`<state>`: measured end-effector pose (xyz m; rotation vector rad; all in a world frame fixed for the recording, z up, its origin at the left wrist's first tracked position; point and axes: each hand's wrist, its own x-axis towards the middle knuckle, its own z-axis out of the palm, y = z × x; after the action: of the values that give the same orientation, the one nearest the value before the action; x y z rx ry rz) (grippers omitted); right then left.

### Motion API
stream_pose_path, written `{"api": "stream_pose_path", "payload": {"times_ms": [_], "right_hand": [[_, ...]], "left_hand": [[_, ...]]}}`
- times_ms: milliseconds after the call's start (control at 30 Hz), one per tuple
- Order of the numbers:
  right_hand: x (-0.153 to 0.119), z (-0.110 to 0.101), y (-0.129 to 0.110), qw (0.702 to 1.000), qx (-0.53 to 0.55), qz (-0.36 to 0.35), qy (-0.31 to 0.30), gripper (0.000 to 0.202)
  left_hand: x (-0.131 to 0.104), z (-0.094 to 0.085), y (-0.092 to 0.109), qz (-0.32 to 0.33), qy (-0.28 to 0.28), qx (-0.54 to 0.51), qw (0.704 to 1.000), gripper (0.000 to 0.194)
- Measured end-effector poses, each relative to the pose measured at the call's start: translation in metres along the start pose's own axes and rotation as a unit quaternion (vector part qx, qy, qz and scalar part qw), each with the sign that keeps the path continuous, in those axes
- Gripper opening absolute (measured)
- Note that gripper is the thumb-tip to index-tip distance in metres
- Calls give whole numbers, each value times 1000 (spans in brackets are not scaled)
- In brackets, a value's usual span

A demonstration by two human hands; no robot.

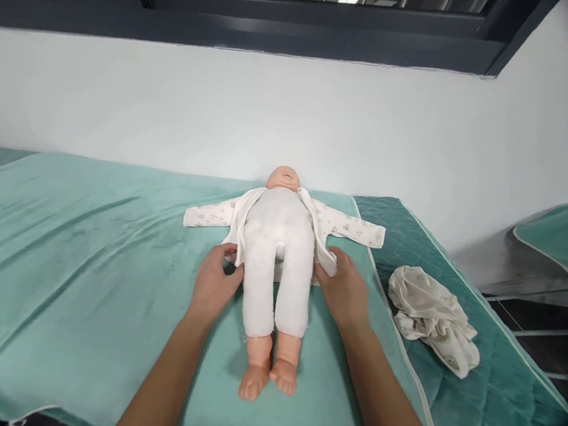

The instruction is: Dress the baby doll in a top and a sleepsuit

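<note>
A baby doll (279, 259) with a white cloth body lies on its back, head toward the wall and bare feet toward me. Its patterned white baby jacket (357, 229) hangs open at the front, with the sleeves spread out to both sides. By the doll's left-hand side in view, my left hand (216, 280) pinches the lower edge of one front panel. On the other side, my right hand (344, 287) grips the bottom corner of the opposite panel between thumb and fingers. Part of the jacket is hidden under the doll.
Beneath the doll spreads a light green sheet (82, 274), over a darker quilted mat (491, 407). A crumpled white patterned cloth (432, 314) lies to the right. Behind rises a white wall (293, 113) below a dark window frame (311, 38).
</note>
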<state>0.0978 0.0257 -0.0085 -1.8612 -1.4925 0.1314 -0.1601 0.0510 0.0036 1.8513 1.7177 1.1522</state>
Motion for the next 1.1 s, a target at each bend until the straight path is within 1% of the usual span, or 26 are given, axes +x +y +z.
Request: {"api": "stream_pose_path", "payload": {"times_ms": [100,200,267,300,367,500,567,733,867,933,1100], "right_hand": [[-5,-5,1,998,-43,27,-29,50],[-8,-9,1,997,-41,46,-52,44],[-9,-11,0,997,-27,52,-54,40],[-9,-11,0,997,-21,54,-51,39],[-9,-12,-1,997,-9,59,-42,40],[-8,-13,-2,997,16,69,-19,43],[-9,-14,-2,997,15,70,-11,43],[-17,-15,1,998,6,61,-9,40],[-27,-18,4,998,15,61,-18,41],[-30,-18,4,998,12,64,-10,41],[-31,-18,1,998,-10,68,2,35]], "left_hand": [[-2,0,0,27,-6,43,999,35],[-2,4,0,49,-11,127,991,30],[-1,6,-1,59,-11,161,985,23],[0,6,-1,60,-7,158,986,20],[0,6,-1,46,9,121,991,15],[-2,2,2,-10,80,48,996,8],[-3,1,4,-20,112,35,993,7],[-5,-1,5,2,132,5,991,11],[-6,-2,3,45,164,-33,985,14],[-7,-2,2,63,175,-45,982,15],[-7,-2,2,69,170,-52,982,17]]}}
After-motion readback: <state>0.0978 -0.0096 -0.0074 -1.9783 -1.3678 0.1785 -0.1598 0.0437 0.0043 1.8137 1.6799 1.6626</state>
